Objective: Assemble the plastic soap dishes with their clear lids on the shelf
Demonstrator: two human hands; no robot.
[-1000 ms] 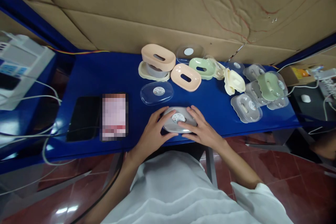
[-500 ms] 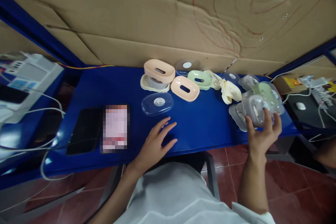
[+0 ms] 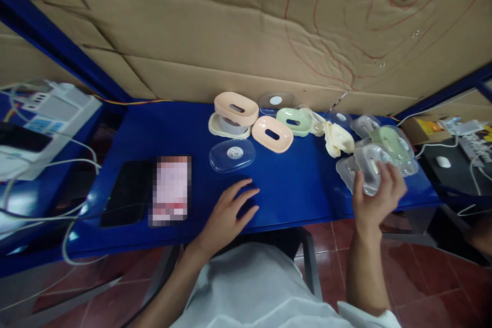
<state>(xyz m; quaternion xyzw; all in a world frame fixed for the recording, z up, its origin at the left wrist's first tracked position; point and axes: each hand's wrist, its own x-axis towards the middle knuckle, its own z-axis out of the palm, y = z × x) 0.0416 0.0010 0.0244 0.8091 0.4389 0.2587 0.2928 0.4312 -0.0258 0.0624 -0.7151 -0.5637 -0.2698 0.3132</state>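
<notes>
My right hand is at the front of a pile of soap-dish parts on the right, thumb and fingers apart. Its fingertips overlap a translucent grey tray; whether they touch it I cannot tell. Under that tray lies another grey tray, and behind is a green one. My left hand hovers near the table's front edge, fingers spread, holding nothing. Beyond it lie a clear oval lid with a round label, a peach slotted tray, and another peach tray stacked on cream and grey parts.
A green slotted tray and cream parts lie along the back by the cardboard wall. Two dark-framed devices, a phone-like one and a blurred screen, lie left. White cables hang over the left edge.
My right hand has shifted slightly left, its fingers drawn in toward the thumb. The grey tray under it sits a little further left. My left hand has barely moved.
</notes>
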